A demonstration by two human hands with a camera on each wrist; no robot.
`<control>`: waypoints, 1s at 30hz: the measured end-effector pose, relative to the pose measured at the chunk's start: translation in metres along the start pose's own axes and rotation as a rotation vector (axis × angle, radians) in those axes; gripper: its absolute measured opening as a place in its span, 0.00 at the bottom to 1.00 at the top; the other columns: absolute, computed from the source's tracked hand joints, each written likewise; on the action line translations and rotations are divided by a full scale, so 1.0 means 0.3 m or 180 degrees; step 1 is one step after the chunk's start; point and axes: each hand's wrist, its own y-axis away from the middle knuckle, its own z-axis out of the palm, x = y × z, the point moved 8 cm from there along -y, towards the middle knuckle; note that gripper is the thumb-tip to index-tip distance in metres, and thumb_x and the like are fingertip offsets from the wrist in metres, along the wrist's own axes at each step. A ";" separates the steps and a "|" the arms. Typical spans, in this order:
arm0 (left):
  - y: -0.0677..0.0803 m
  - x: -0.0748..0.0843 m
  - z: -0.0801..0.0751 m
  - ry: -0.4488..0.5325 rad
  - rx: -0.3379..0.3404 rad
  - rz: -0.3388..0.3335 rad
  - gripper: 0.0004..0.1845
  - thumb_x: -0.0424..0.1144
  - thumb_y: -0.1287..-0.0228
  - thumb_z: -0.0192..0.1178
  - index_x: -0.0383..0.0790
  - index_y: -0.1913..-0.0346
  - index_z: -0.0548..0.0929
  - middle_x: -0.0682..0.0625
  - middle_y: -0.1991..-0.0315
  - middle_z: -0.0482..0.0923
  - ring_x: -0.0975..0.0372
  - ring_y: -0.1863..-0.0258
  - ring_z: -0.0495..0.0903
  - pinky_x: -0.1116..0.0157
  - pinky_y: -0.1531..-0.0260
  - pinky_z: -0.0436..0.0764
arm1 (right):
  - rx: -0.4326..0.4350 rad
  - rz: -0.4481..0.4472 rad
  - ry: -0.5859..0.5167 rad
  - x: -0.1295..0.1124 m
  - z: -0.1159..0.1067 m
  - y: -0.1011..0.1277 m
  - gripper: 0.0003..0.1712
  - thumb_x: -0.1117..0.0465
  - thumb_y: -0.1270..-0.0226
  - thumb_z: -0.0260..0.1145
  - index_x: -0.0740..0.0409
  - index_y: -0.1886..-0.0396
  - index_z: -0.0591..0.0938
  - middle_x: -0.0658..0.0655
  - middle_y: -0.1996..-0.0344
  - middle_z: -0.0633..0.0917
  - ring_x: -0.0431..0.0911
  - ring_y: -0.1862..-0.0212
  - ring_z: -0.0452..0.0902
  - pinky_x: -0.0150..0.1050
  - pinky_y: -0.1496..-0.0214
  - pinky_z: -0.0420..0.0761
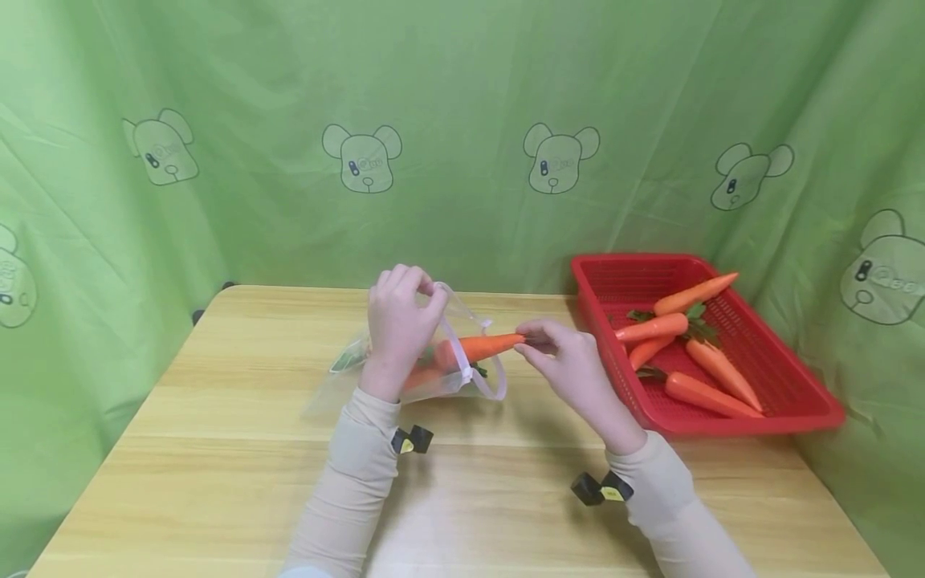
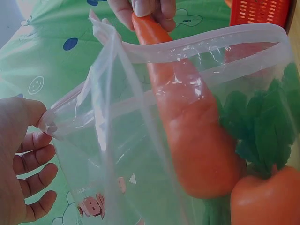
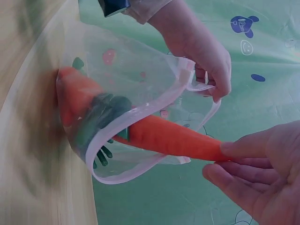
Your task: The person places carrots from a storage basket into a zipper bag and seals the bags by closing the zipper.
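My left hand (image 1: 402, 321) pinches the pale pink rim of a clear zip bag (image 2: 79, 154) and holds its mouth open toward the right. Thumb and fingers of my right hand (image 1: 571, 365) grip the narrow tip of a carrot (image 1: 491, 346). Its thick end is inside the bag, leafy end first, while the tip sticks out past the rim (image 3: 131, 115). Another carrot (image 2: 265, 199) with green leaves (image 2: 262, 117) lies lower in the bag, seen through the plastic.
A red plastic basket (image 1: 730, 425) stands at the right of the wooden table (image 1: 217, 449), with several carrots (image 1: 711, 393) in it. Green curtains (image 1: 462, 72) with bear-face prints hang behind and at both sides.
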 end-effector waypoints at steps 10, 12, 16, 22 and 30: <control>0.003 0.002 0.002 -0.0007 -0.0002 0.0008 0.07 0.38 0.45 0.62 0.39 0.75 0.79 0.47 0.71 0.80 0.53 0.67 0.74 0.59 0.67 0.72 | 0.0040 0.0150 0.0135 0.020 -0.011 0.001 0.07 0.62 0.40 0.70 0.58 0.62 0.86 0.55 0.71 0.89 0.45 0.70 0.86 0.42 0.68 0.84; 0.002 0.002 0.003 -0.0015 0.0005 0.0016 0.06 0.37 0.45 0.62 0.39 0.75 0.78 0.47 0.72 0.80 0.53 0.67 0.74 0.59 0.67 0.72 | 0.0046 0.0123 0.0133 0.025 -0.012 -0.001 0.06 0.63 0.41 0.71 0.58 0.64 0.86 0.55 0.72 0.89 0.45 0.70 0.85 0.42 0.68 0.84; 0.001 0.003 0.005 -0.0016 0.0020 0.0030 0.06 0.37 0.45 0.62 0.39 0.75 0.79 0.47 0.72 0.80 0.53 0.68 0.74 0.60 0.67 0.71 | 0.0008 0.0091 0.0240 0.037 -0.001 -0.004 0.03 0.64 0.42 0.72 0.58 0.68 0.85 0.54 0.73 0.88 0.44 0.71 0.82 0.42 0.66 0.83; 0.002 0.004 0.007 0.0001 0.0030 0.0026 0.07 0.37 0.46 0.62 0.38 0.76 0.79 0.47 0.73 0.80 0.53 0.69 0.74 0.61 0.68 0.70 | -0.0233 0.0133 0.0261 0.041 0.039 -0.004 0.04 0.64 0.43 0.72 0.59 0.68 0.85 0.53 0.74 0.87 0.42 0.73 0.78 0.36 0.69 0.78; 0.001 0.010 0.007 0.0000 0.0054 0.0051 0.07 0.37 0.45 0.62 0.39 0.76 0.79 0.47 0.73 0.80 0.53 0.70 0.74 0.60 0.68 0.70 | -0.0507 0.0258 0.0105 0.043 0.091 0.001 0.04 0.64 0.39 0.69 0.60 0.69 0.83 0.54 0.75 0.86 0.42 0.73 0.75 0.34 0.69 0.77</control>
